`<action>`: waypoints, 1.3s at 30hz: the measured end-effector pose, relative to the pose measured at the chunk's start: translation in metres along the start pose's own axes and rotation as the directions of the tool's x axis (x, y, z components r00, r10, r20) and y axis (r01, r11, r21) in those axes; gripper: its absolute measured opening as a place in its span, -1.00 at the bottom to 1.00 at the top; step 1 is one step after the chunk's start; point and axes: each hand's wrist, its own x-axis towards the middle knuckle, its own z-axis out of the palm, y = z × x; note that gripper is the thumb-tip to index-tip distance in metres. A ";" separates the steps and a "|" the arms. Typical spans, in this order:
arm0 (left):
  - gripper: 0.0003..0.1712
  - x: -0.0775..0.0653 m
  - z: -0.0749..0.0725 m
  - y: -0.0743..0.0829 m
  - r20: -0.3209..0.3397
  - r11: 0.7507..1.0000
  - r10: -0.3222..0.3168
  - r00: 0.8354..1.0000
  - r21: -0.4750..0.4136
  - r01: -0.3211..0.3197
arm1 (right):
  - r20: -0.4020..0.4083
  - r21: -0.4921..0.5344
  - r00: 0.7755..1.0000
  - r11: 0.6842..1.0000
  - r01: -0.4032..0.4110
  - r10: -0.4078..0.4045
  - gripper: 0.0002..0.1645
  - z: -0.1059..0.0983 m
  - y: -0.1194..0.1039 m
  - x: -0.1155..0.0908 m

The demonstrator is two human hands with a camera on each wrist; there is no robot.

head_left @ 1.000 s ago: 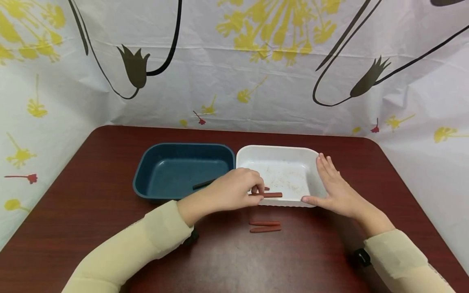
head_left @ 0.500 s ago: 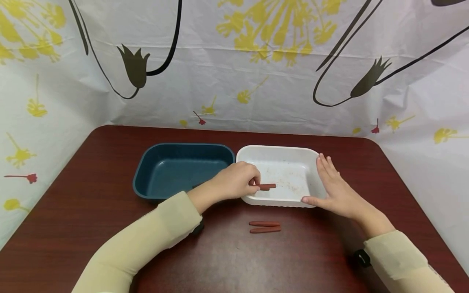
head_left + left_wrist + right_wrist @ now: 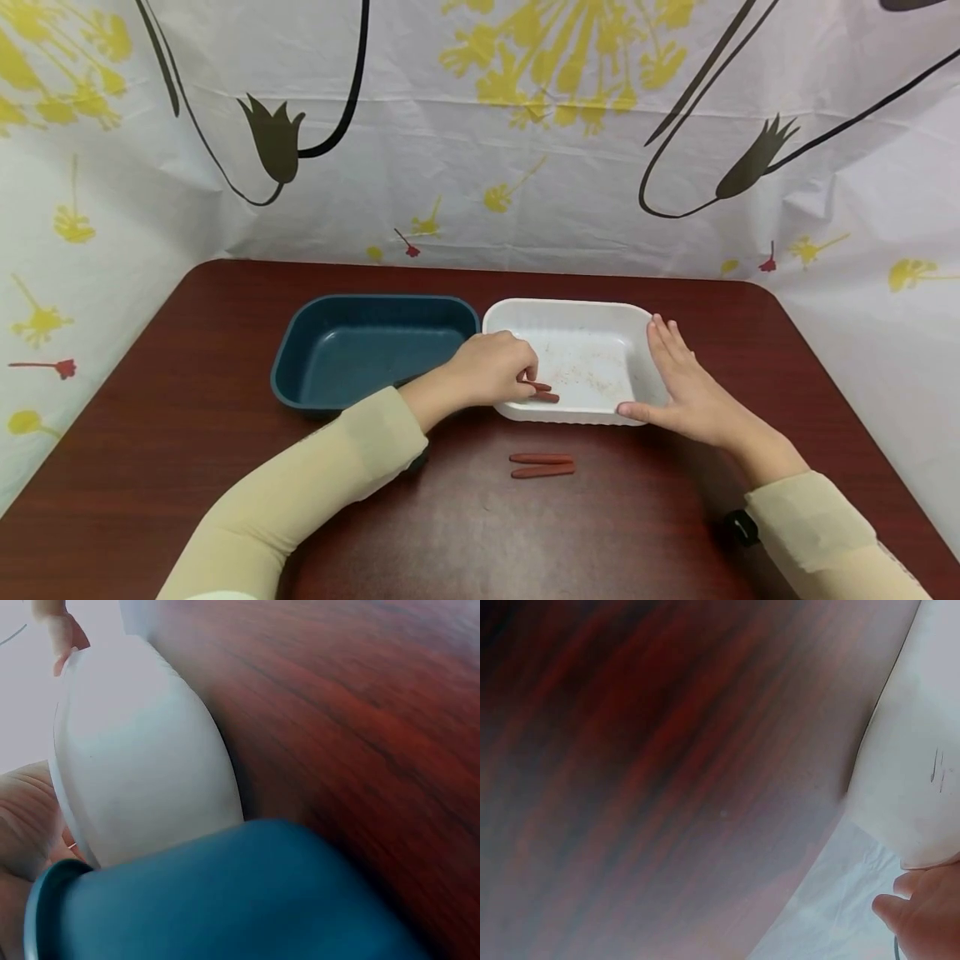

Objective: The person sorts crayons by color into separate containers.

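Note:
My left hand (image 3: 491, 367) reaches over the front left corner of the white tray (image 3: 570, 308), fingers curled down inside it. Two thin reddish-brown sticks, the upper stick (image 3: 540, 386) and the lower stick (image 3: 547, 397), poke out from under its fingertips. It seems to pinch one of them, though the fingers hide their left ends. At the tray's right end my right hand (image 3: 686, 392) rests on the rim, fingers straight, thumb at the front edge. In the right wrist view, part of that hand (image 3: 934, 911) touches the white wall.
Left of the white tray, a dark blue tray (image 3: 375, 298) stands close against it. Two more reddish-brown sticks, a rear stick (image 3: 542, 458) and a front stick (image 3: 543, 471), lie on the dark red table (image 3: 480, 533). Behind the table hangs a patterned white sheet (image 3: 420, 125).
My left hand has carried a reddish-brown stick over the white tray's front rim and lowered it inside beside another. The right hand has stayed on the rim.

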 end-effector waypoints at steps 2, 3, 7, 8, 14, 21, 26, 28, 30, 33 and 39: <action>-0.83 -0.002 0.000 0.000 -0.004 1.000 0.010 1.000 -0.011 -0.010 | 0.002 0.002 1.000 1.000 -0.002 0.002 0.43 0.001 0.000 -0.001; -0.81 -0.004 -0.001 0.001 -0.007 1.000 0.016 1.000 -0.022 -0.016 | 0.002 0.001 1.000 1.000 -0.001 0.001 0.43 0.001 0.000 -0.001; -0.80 -0.015 -0.007 0.005 -0.029 0.993 0.057 0.998 -0.104 -0.059 | 0.009 -0.015 1.000 1.000 0.001 -0.001 0.43 0.000 0.001 -0.001; -0.80 -0.018 -0.010 0.007 -0.037 0.989 0.072 0.997 -0.124 -0.076 | 0.011 -0.017 1.000 1.000 0.000 0.000 0.43 -0.001 0.001 0.000; -0.84 -0.038 -0.021 0.023 -0.062 0.971 0.143 0.988 -0.184 -0.152 | 0.020 -0.021 1.000 1.000 -0.005 0.006 0.43 -0.003 0.000 0.003; -0.87 -0.052 -0.014 0.033 -0.001 0.972 0.181 0.983 -0.155 -0.179 | 0.028 -0.016 0.999 1.000 -0.016 0.016 0.43 -0.003 -0.001 0.002; -0.89 -0.058 -0.003 0.033 0.047 0.970 0.188 0.981 -0.168 -0.178 | 0.031 -0.016 0.999 1.000 -0.017 0.017 0.42 -0.003 -0.001 0.001; -0.91 -0.059 0.001 0.034 0.074 0.972 0.182 0.981 -0.166 -0.168 | 0.029 -0.016 1.000 1.000 -0.013 0.013 0.42 -0.003 -0.001 0.001; -0.92 -0.061 0.004 0.035 0.089 0.977 0.172 0.981 -0.145 -0.158 | 0.026 -0.014 1.000 1.000 -0.008 0.008 0.43 -0.003 0.000 0.001; -0.90 -0.062 0.009 0.038 0.096 0.985 0.160 0.983 -0.085 -0.152 | 0.023 -0.006 1.000 1.000 -0.005 0.005 0.43 -0.003 0.000 0.002; -0.84 -0.061 0.024 0.042 0.106 0.985 0.170 0.980 -0.027 -0.168 | 0.027 0.023 1.000 1.000 -0.008 0.007 0.43 -0.002 0.002 0.002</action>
